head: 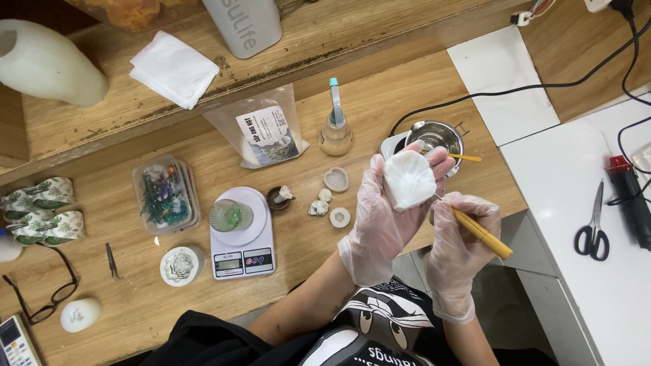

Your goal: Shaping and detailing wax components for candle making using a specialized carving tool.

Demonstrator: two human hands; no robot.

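The left hand (380, 217), in a thin clear glove, has its grip closed round a white shell-shaped wax piece (408, 179), held up above the bench (380, 102) edge. The right hand (461, 244), gloved too, pinches a yellow-handled pick (481, 234), its fine tip touching the piece's lower rim. The piece looks light, stiff and brittle at its ribbed edges; best cradled from behind. Small moulds (336, 179) and a digital scale (243, 234) lie further left

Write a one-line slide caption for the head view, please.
Gloved left hand holds white shell-shaped wax piece; gloved right hand works it with yellow-handled tool.
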